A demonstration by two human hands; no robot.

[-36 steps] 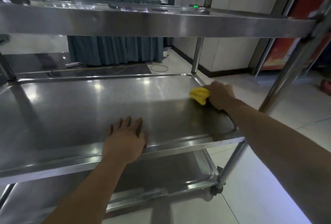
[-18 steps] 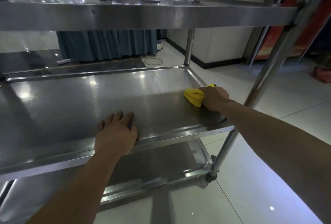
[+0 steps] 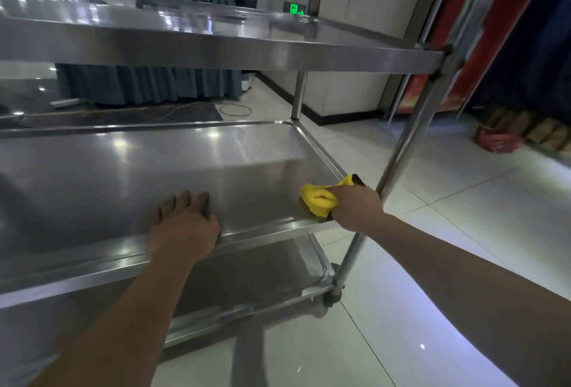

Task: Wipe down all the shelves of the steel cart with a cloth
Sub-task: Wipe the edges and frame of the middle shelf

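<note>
The steel cart has three shelves: a top shelf (image 3: 216, 49), a middle shelf (image 3: 123, 176) and a bottom shelf (image 3: 247, 278). My right hand (image 3: 355, 207) grips a bunched yellow cloth (image 3: 318, 198) at the middle shelf's near right corner, close to the front right post (image 3: 411, 136). My left hand (image 3: 185, 226) lies flat on the middle shelf near its front rim, fingers straight and pointing away from me.
A pale tiled floor (image 3: 448, 201) spreads to the right of the cart. Behind it stands a table with a blue-green skirt (image 3: 148, 83) and a person at it. A cable (image 3: 234, 110) lies on the floor. Red panels (image 3: 482, 31) and a red bag (image 3: 497, 139) are at far right.
My right hand has drawn the cloth toward me along the right side of the middle shelf, from mid-depth to the near corner. My left hand has stayed flat near the front rim.
</note>
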